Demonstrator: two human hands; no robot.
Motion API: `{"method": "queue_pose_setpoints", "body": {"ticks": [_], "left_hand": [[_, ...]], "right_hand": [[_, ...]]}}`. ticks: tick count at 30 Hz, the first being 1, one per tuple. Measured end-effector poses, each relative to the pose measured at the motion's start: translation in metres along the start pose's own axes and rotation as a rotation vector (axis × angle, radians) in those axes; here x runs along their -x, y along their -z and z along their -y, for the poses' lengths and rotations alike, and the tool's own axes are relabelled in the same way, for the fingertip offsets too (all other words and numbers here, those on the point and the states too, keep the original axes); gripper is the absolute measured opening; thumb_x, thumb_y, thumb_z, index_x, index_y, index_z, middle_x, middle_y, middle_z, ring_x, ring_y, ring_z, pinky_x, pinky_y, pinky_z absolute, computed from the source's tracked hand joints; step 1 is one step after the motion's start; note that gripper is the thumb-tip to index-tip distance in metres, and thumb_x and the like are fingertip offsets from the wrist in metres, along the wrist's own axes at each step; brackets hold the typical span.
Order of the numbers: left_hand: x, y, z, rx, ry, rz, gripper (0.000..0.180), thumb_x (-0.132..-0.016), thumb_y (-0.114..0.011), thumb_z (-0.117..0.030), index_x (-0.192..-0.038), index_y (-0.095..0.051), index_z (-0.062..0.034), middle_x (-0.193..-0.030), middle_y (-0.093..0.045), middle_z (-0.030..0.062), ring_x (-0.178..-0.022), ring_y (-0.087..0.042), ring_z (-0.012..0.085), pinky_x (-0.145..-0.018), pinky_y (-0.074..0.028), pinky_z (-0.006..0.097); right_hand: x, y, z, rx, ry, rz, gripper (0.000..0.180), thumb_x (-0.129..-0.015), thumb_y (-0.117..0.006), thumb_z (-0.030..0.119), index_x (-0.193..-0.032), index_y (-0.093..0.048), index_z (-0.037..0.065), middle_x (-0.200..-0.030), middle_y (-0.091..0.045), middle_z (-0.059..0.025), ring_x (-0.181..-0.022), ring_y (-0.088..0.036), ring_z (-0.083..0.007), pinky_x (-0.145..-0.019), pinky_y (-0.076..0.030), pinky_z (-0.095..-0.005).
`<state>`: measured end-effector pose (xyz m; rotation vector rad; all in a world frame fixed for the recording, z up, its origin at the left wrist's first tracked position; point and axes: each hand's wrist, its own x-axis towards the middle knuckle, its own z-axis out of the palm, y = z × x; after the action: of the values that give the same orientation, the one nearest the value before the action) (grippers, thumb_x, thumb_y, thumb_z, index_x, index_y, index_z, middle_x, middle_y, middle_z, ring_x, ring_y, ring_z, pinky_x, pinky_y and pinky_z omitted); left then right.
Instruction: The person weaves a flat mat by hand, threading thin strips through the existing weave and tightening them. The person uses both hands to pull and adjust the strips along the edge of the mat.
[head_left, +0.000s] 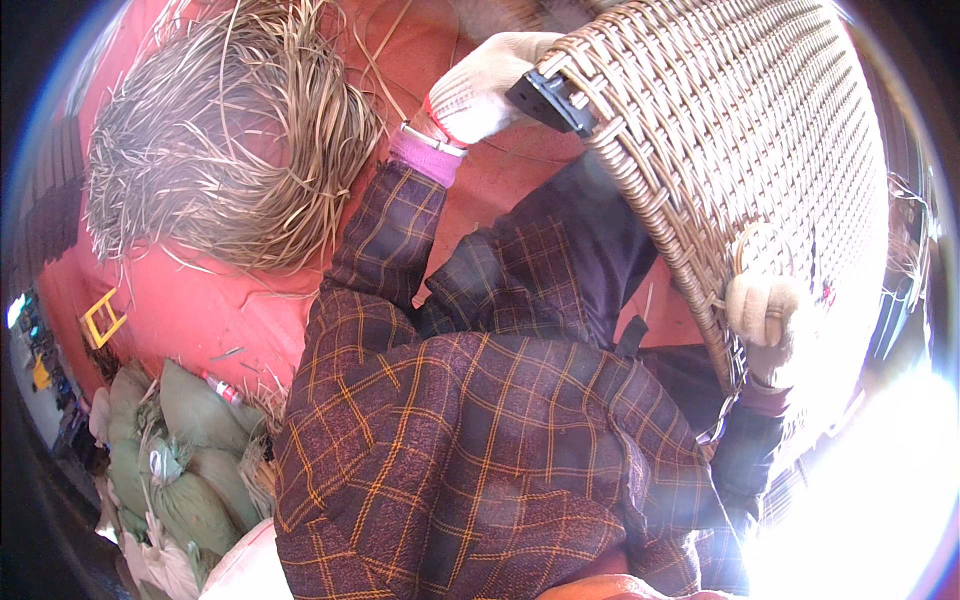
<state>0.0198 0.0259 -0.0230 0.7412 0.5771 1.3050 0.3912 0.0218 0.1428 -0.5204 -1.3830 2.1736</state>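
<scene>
"What's left of the left hand (pixel 487 88)?"
"A heap of strips (pixel 320 140)."
"And that hand's grip?"
"Can't tell; its fingertips are hidden by the wicker piece (pixel 720 120), to its right. A black block (pixel 552 102) sits just beside it, on the wicker's corner."
"The right hand (pixel 768 312)?"
"Against the wicker's face, fingers bent; whether it's gripping anything, I can't tell."

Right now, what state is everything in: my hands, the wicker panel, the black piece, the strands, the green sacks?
Left hand: gloved, fingertips hidden behind the panel
Right hand: gloved, fingers curled at the weave, grip unclear
Panel: woven, tilted
Black piece: at the panel's corner
Strands: loose, heaped
Sacks: bulging, bunched together
</scene>
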Motion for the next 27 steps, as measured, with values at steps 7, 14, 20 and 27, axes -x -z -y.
{"method": "queue_pose_setpoints", "body": {"ticks": [7, 14, 20, 27], "left_hand": [[-0.003, 0.004, 0.004, -0.053, 0.003, -0.065, 0.036, -0.095, -0.071, -0.008, -0.128, -0.067, 0.0062, -0.116, -0.073, 0.0088, -0.102, -0.070, 0.0144, -0.092, -0.056, 0.028], [0.011, -0.013, 0.009, 0.042, -0.161, -0.102, 0.040, -0.094, -0.074, -0.010, -0.129, -0.067, 0.0051, -0.117, -0.075, 0.0076, -0.103, -0.070, 0.0142, -0.093, -0.056, 0.029], [0.027, -0.018, -0.001, -0.560, -0.155, -0.250, 0.031, -0.096, -0.071, -0.008, -0.125, -0.072, 0.0049, -0.113, -0.077, 0.0084, -0.103, -0.069, 0.0108, -0.093, -0.056, 0.027], [0.029, -0.035, 0.001, -0.614, -0.349, -0.311, 0.029, -0.095, -0.072, -0.003, -0.123, -0.070, 0.0066, -0.112, -0.077, 0.0087, -0.100, -0.070, 0.0113, -0.089, -0.057, 0.026]], "right_hand": [[0.006, -0.001, 0.006, 0.043, -0.053, -0.081, 0.048, -0.106, -0.054, 0.050, -0.072, -0.048, 0.017, -0.064, -0.049, -0.0007, -0.061, -0.045, -0.0147, -0.055, -0.036, -0.0266], [0.008, -0.001, 0.009, 0.086, -0.086, -0.130, 0.052, -0.107, -0.051, 0.053, -0.069, -0.048, 0.017, -0.062, -0.048, 0.0000, -0.060, -0.043, -0.0115, -0.052, -0.031, -0.0246], [0.009, -0.004, 0.009, 0.108, -0.110, -0.168, 0.056, -0.106, -0.052, 0.053, -0.064, -0.042, 0.018, -0.060, -0.046, 0.0014, -0.058, -0.043, -0.0123, -0.051, -0.030, -0.0255], [0.010, 0.000, 0.009, 0.047, -0.083, -0.107, 0.055, -0.107, -0.049, 0.053, -0.067, -0.041, 0.017, -0.064, -0.048, -0.0018, -0.063, -0.044, -0.0154, -0.056, -0.032, -0.0278]]}}
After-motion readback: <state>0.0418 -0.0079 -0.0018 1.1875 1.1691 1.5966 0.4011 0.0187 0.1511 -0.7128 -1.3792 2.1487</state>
